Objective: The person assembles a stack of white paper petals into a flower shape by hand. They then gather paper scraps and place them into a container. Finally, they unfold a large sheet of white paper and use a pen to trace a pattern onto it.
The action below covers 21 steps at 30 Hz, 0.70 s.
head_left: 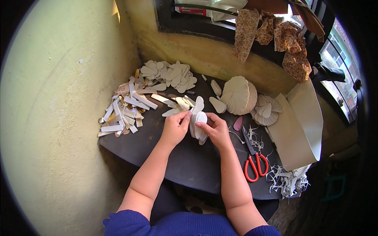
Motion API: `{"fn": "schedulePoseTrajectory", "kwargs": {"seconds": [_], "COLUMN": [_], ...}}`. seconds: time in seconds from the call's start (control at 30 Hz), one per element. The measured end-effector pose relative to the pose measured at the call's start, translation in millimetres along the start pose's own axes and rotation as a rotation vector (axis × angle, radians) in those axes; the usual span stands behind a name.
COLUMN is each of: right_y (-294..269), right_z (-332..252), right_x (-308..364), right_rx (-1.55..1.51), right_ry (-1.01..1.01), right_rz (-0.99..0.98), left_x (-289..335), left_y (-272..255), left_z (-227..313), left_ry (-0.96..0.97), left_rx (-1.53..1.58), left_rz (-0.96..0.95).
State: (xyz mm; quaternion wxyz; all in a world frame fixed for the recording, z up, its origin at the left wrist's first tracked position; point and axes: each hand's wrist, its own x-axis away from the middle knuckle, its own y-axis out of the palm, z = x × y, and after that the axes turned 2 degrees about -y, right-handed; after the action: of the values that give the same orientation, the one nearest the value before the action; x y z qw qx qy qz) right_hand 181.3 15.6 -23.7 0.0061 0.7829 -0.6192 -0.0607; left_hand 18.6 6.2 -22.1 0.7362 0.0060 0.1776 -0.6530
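Over the middle of the dark table, my right hand (217,133) grips a stack of white teardrop-shaped cutouts (200,128), thumb on the front piece. The stack's pieces hang down between my two hands. My left hand (176,126) is closed in a pinch at the stack's upper left, by the narrow end of a single teardrop cutout (198,104) that sticks up. Just beyond the left fingertips lie a few loose cream cutouts (182,102). Scissors (254,154) with red handles rest to the right of my right hand, beside a pink petal-shaped piece (238,123).
A heap of teardrop cutouts (173,73) lies at the back, with strips (125,112) piled at the left. Fanned stacks (236,95) stand at the back right. A bent cream sheet (291,129) and thin trimmings (289,181) occupy the right edge. Patterned cloth (246,33) hangs above.
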Motion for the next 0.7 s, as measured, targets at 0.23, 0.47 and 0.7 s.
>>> {"fn": "schedulePoseTrajectory", "kwargs": {"seconds": [0.23, 0.47, 0.7], "right_y": [0, 4, 5], "right_z": [3, 6, 4], "right_x": [0, -1, -1], "right_rx": [-0.013, 0.025, 0.119], "right_ry": [-0.017, -0.112, -0.110], "right_rz": [-0.010, 0.035, 0.128], "left_x": [0, -1, 0], "left_y": [-2, 0, 0], "left_z": [1, -9, 0], "left_ry": [-0.068, -0.091, -0.118], "left_rx": [0.000, 0.106, 0.414], "left_rz": [-0.020, -0.057, -0.105]}}
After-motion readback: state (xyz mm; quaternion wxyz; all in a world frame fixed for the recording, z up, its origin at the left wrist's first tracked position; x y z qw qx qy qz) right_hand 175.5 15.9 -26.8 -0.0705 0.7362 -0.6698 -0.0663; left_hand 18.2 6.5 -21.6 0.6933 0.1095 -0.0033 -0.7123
